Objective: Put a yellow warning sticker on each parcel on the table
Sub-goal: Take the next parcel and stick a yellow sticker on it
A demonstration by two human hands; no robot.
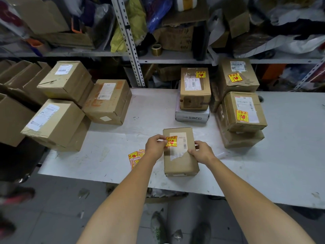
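- The small brown parcel (180,155) lies flat near the front edge of the white table (281,155), and everything else is placed from it.
- The left hand (155,147) pinches the left edge of a yellow warning sticker (171,141), which sits on the parcel's top over the corner of its white shipping label (179,144).
- The right hand (202,153) clasps the parcel's right side to steady it.
- To finish well, I'd press from the pinched edge across, smoothing out bubbles and keeping clear of the barcode.
- A loose pile of spare stickers (135,158) lies just left of the parcel.
- Stickered boxes (244,111) stand behind and to its right; unstickered cartons (56,120) wait well to its left.
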